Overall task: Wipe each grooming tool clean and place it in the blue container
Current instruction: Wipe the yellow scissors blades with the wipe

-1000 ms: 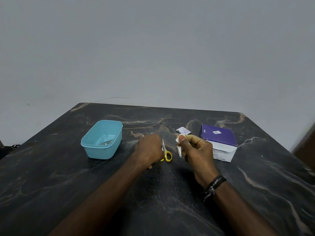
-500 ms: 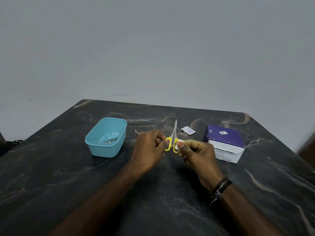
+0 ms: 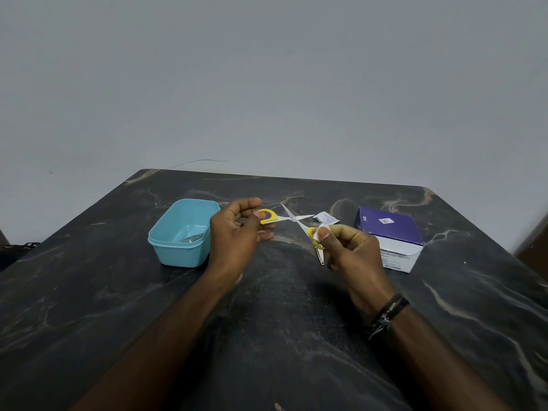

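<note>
Small scissors (image 3: 292,218) with yellow handles are held above the dark table with their blades spread wide apart. My left hand (image 3: 237,235) holds one yellow handle loop with thumb and fingers. My right hand (image 3: 350,247) pinches the other yellow handle together with a small white wipe (image 3: 318,232). A metal tool (image 3: 320,256) lies on the table just under my right hand, partly hidden. The blue container (image 3: 181,235) stands left of my left hand with a metal tool (image 3: 192,238) lying inside it.
A purple and white box (image 3: 391,235) stands at the right. A torn white wipe packet (image 3: 326,218) lies between the scissors and the box. The marbled dark table (image 3: 281,321) stretches toward me; a plain grey wall is behind.
My left hand lifted the scissors off the table. Both hands then took a handle each and pulled the blades wide apart.
</note>
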Available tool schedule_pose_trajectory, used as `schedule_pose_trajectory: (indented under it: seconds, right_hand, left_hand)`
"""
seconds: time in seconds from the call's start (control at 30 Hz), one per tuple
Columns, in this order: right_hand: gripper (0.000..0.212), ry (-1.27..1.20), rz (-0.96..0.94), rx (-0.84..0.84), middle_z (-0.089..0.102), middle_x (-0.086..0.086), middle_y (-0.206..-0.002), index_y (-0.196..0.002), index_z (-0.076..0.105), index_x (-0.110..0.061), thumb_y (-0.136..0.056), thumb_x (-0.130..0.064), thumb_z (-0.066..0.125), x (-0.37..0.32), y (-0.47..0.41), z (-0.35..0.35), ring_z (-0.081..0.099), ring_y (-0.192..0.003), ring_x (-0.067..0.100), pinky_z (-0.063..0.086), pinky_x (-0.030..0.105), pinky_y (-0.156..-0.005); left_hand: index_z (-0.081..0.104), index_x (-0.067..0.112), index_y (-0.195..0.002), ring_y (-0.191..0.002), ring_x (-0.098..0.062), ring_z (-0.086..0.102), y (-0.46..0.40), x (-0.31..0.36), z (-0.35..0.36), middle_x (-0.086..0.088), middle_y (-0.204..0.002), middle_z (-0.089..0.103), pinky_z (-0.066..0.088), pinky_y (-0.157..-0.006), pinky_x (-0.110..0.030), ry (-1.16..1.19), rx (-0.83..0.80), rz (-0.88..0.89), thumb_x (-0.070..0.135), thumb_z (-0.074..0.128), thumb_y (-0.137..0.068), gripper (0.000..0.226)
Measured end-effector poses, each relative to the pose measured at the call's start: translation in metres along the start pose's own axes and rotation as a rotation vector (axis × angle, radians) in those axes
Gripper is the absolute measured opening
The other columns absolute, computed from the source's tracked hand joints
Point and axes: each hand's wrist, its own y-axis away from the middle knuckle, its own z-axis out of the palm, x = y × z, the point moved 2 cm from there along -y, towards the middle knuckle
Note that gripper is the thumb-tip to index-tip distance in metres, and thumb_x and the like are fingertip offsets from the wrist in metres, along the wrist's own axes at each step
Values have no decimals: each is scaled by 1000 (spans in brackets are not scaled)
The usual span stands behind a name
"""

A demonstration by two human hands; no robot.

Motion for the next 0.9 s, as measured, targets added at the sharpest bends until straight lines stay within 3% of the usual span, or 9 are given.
schedule_pose_trajectory:
  seconds: [0.13, 0.3, 0.4, 0.63, 0.9]
  right_hand:
    - [17, 10, -21, -59, 60, -9, -55, -87, 72, -6, -93, -16, 61, -2, 3, 1, 41, -52, 8, 34, 18, -47]
    - [20, -36, -36, -156, 58, -7, -57, -82, 70, -7, -95, -16, 58, -4, 9, 9, 40, -51, 9, 34, 19, -45]
    - [19, -50, -29, -194, 58, -5, -59, -79, 69, -9, -94, -17, 58, -4, 10, 10, 43, -52, 10, 36, 20, -46]
    - [17, -43, -33, -227, 60, -1, -64, -84, 68, -5, -93, -16, 59, -3, 11, 9, 46, -57, 12, 41, 22, -48]
    - [22, -10, -18, -300, 60, 2, -66, -82, 69, -8, -90, -25, 59, -4, 13, 13, 46, -55, 11, 40, 21, -47]
  left_hand:
    - [60, 7, -109, -86, -31, 73, -1, 1, 0, -18, -100, 71, 61, -69, -35, 262, 45, -123, 3, 57, -94, 15]
    - [61, 6, -95, -67, -21, 73, 1, 2, -1, -13, -86, 69, 60, -59, -30, 425, 88, -212, 9, 57, -96, 6]
    - [61, 4, -86, -64, -17, 72, 2, 1, 1, -11, -81, 68, 61, -62, -30, 507, 88, -283, 16, 58, -95, 15]
    - [65, 0, -98, -83, -25, 74, 16, -7, 13, -17, -92, 74, 62, -70, -33, 375, -116, -304, 13, 58, -94, 16]
    - [59, -2, -105, -84, -30, 74, 17, -4, 13, -18, -92, 75, 61, -67, -36, 270, -110, -287, 19, 45, -102, 26]
